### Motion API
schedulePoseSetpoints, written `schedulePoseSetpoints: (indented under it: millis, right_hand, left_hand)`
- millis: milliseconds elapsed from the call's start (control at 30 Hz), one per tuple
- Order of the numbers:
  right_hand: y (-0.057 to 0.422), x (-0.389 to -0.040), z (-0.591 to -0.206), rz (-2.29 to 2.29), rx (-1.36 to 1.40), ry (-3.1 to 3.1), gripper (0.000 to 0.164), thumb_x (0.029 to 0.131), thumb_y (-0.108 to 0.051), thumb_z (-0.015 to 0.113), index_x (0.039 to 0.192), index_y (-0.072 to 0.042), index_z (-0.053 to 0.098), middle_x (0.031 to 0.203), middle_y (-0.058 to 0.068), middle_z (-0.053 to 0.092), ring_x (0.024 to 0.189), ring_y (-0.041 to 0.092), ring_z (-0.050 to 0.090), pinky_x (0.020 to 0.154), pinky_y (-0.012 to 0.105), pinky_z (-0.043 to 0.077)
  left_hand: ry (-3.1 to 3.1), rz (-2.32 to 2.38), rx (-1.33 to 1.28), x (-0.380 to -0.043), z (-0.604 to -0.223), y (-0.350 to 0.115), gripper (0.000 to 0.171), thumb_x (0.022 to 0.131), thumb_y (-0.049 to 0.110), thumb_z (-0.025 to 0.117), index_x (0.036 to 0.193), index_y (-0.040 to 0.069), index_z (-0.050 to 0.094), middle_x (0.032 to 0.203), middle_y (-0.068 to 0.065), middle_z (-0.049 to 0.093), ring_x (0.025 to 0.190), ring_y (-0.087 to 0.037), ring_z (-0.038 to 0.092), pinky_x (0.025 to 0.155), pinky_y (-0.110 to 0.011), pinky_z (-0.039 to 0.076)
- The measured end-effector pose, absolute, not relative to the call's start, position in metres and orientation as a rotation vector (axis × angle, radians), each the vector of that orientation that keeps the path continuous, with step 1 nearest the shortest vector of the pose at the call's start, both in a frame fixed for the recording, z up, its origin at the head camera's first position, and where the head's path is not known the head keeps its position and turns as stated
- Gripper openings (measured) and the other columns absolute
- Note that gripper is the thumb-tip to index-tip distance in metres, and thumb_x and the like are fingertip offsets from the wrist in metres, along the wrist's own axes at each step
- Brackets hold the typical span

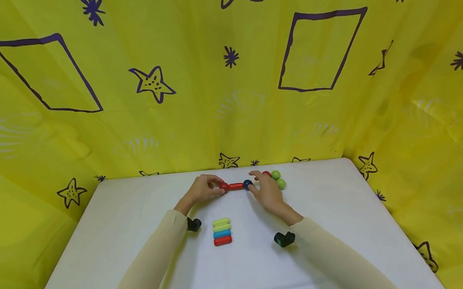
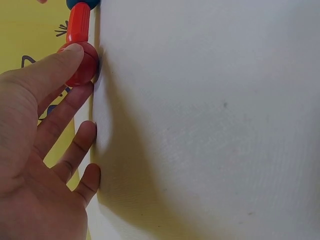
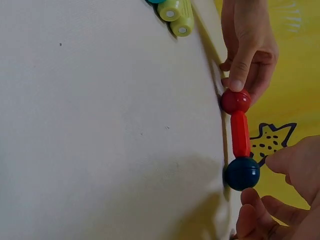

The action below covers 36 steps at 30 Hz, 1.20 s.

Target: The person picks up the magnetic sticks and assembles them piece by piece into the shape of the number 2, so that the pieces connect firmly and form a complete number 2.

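Observation:
My left hand [image 1: 203, 189] pinches a glossy red ball [image 1: 224, 187] between thumb and finger, its other fingers spread in the left wrist view. From that ball a short red rod [image 1: 236, 186] runs in line to a dark blue ball [image 1: 247, 184], and both balls meet the rod's ends. Around the blue ball my right hand [image 1: 269, 194] has its fingers apart. One fingertip [image 3: 248, 193] lies right at the ball's surface in the right wrist view, while another digit [image 3: 276, 161] stands a little off it.
Another red ball [image 1: 267, 174] and two green balls [image 1: 276, 175] lie beyond my right hand. Nearer, yellow-green rods [image 1: 221, 224], a blue rod [image 1: 222, 234] and a red rod [image 1: 223, 241] lie side by side on the white table [image 1: 143, 265]. A yellow patterned curtain [image 1: 198, 120] surrounds it.

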State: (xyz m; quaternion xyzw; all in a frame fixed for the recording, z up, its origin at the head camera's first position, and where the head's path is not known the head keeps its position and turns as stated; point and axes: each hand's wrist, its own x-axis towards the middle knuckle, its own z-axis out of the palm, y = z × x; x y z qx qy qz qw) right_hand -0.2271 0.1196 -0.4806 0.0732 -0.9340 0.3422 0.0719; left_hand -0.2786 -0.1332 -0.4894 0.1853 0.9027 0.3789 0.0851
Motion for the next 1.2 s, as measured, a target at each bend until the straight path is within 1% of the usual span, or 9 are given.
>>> schedulePoseSetpoints:
  millis: [133, 233, 300, 367, 467, 633, 767, 1000, 1200]
  right_hand:
    - [0.125, -0.227, -0.474, 1.018, 0.285, -2.81, 0.041, 0.094, -0.018, 0.076, 0.133, -0.012, 0.065, 0.119, 0.015, 0.072, 0.104, 0.033, 0.068, 0.083, 0.047, 0.056]
    - [0.126, -0.228, -0.469, 1.046, 0.356, -2.82, 0.037, 0.094, -0.016, 0.076, 0.13, -0.011, 0.067, 0.112, 0.012, 0.073, 0.081, 0.027, 0.068, 0.07, 0.04, 0.054]
    - [0.126, -0.229, -0.466, 1.075, 0.431, -2.829, 0.033, 0.095, -0.015, 0.075, 0.127, -0.011, 0.069, 0.107, 0.01, 0.074, 0.066, 0.021, 0.063, 0.06, 0.034, 0.049]
    - [0.125, -0.231, -0.463, 1.122, 0.552, -2.828, 0.03, 0.095, -0.013, 0.075, 0.124, -0.009, 0.071, 0.103, 0.009, 0.074, 0.057, 0.016, 0.056, 0.055, 0.03, 0.045]
    - [0.123, -0.234, -0.461, 1.165, 0.762, -2.842, 0.027, 0.096, -0.014, 0.074, 0.123, -0.008, 0.072, 0.101, 0.005, 0.074, 0.068, 0.011, 0.059, 0.063, 0.026, 0.048]
    - [0.116, -0.238, -0.459, 1.256, 1.087, -2.919, 0.025, 0.098, -0.014, 0.072, 0.122, -0.008, 0.072, 0.101, 0.0, 0.073, 0.085, 0.015, 0.063, 0.077, 0.029, 0.054]
    - [0.105, -0.24, -0.459, 1.311, 1.25, -3.008, 0.023, 0.099, -0.013, 0.07, 0.122, -0.008, 0.072, 0.1, -0.002, 0.071, 0.09, 0.016, 0.066, 0.081, 0.029, 0.055]
    - [0.08, -0.238, -0.461, 1.211, 1.496, -3.065, 0.025, 0.098, -0.01, 0.071, 0.122, -0.01, 0.073, 0.1, -0.004, 0.071, 0.094, 0.013, 0.065, 0.089, 0.026, 0.052]
    - [0.063, -0.232, -0.464, 1.131, 1.566, -3.138, 0.025, 0.098, -0.005, 0.068, 0.12, -0.015, 0.075, 0.101, -0.003, 0.072, 0.092, 0.011, 0.063, 0.09, 0.025, 0.05]
  left_hand:
    - [2.685, 1.132, 0.573, -0.282, -0.491, -0.134, 0.029, 0.089, 0.021, 0.083, 0.116, 0.012, 0.077, 0.105, 0.0, 0.075, 0.09, -0.02, 0.055, 0.081, -0.032, 0.046]
    - [2.679, 1.139, 0.591, -0.285, -0.491, -0.134, 0.028, 0.089, 0.019, 0.083, 0.115, 0.012, 0.078, 0.104, 0.0, 0.076, 0.087, -0.019, 0.055, 0.078, -0.031, 0.045]
    - [2.679, 1.145, 0.608, -0.286, -0.49, -0.134, 0.028, 0.088, 0.018, 0.083, 0.115, 0.011, 0.078, 0.104, -0.001, 0.076, 0.085, -0.019, 0.055, 0.077, -0.03, 0.045]
    - [2.674, 1.151, 0.617, -0.288, -0.489, -0.134, 0.028, 0.088, 0.018, 0.083, 0.114, 0.011, 0.078, 0.103, -0.001, 0.077, 0.083, -0.019, 0.055, 0.075, -0.03, 0.045]
    - [2.668, 1.149, 0.617, -0.29, -0.489, -0.135, 0.028, 0.088, 0.019, 0.084, 0.114, 0.01, 0.078, 0.104, -0.001, 0.077, 0.085, -0.02, 0.055, 0.076, -0.03, 0.045]
    - [2.659, 1.136, 0.627, -0.291, -0.489, -0.135, 0.029, 0.089, 0.019, 0.083, 0.116, 0.01, 0.077, 0.108, -0.002, 0.076, 0.092, -0.021, 0.057, 0.082, -0.031, 0.047]
    - [2.654, 1.134, 0.644, -0.292, -0.489, -0.135, 0.029, 0.089, 0.018, 0.083, 0.117, 0.01, 0.077, 0.11, -0.002, 0.076, 0.093, -0.021, 0.057, 0.082, -0.031, 0.049]
    - [2.636, 1.143, 0.626, -0.293, -0.488, -0.135, 0.029, 0.089, 0.019, 0.082, 0.117, 0.012, 0.078, 0.11, -0.001, 0.075, 0.096, -0.022, 0.058, 0.084, -0.032, 0.05]
    - [2.63, 1.144, 0.613, -0.293, -0.489, -0.136, 0.028, 0.089, 0.019, 0.082, 0.116, 0.014, 0.078, 0.11, 0.001, 0.076, 0.099, -0.022, 0.059, 0.089, -0.036, 0.05]
